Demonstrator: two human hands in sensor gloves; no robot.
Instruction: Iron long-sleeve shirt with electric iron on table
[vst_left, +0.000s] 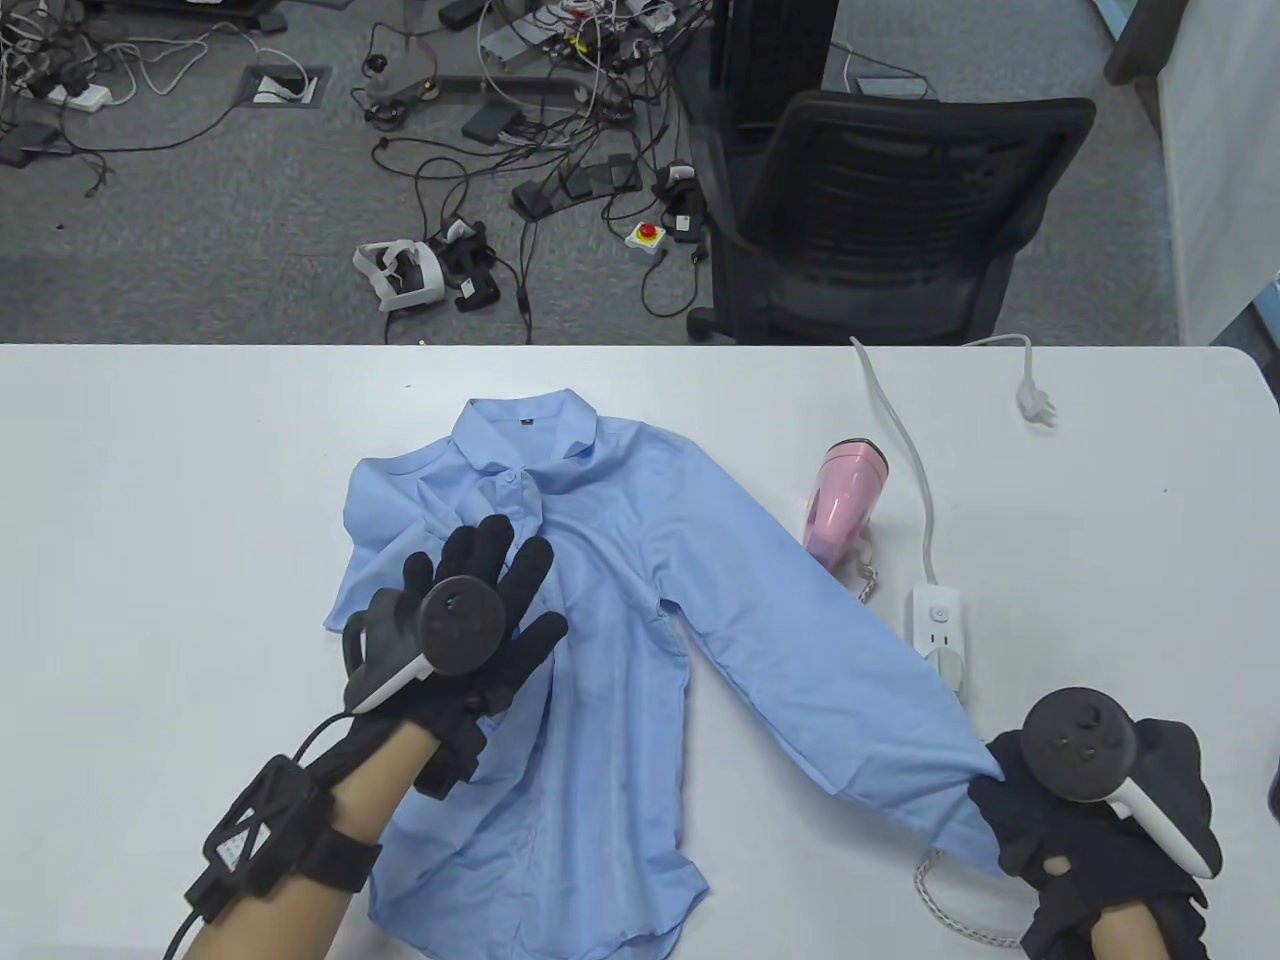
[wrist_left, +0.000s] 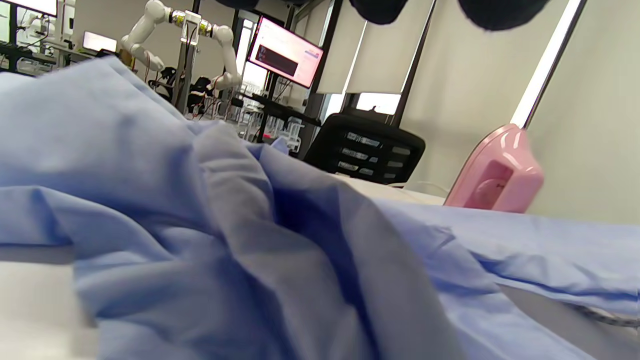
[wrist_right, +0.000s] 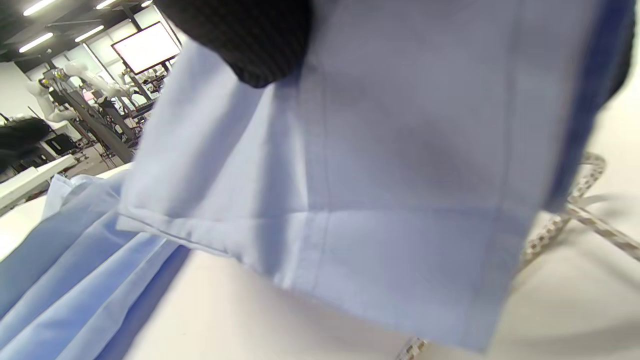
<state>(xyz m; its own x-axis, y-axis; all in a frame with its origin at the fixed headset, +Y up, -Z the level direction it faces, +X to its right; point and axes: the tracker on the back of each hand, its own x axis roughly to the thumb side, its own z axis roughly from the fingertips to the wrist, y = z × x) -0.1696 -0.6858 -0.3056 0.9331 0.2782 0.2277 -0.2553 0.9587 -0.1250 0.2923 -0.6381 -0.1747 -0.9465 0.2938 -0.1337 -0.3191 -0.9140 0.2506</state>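
Your left hand (vst_left: 462, 622) lies flat on the shirt (vst_left: 600, 560), on its chest part left of the button line, with the fingers (vst_left: 487, 545) spread and straight; they press the cloth and grasp nothing. The shirt is spread face up in the middle of the counter (vst_left: 150, 480), collar to the far side, and wrinkles are seen near the left shoulder. The sleeve (vst_left: 800, 660) goes out from the shirt to the right, and your right hand (vst_left: 1090, 810) holds its cuff (wrist_right: 350, 240), fingers closed on the cloth, slightly lifted. The iron (vst_left: 845, 495) stands untouched just right of the shirt, beside the power strip (vst_left: 940, 625). I judge that only the spreading is in progress; the ironing itself is not yet begun.
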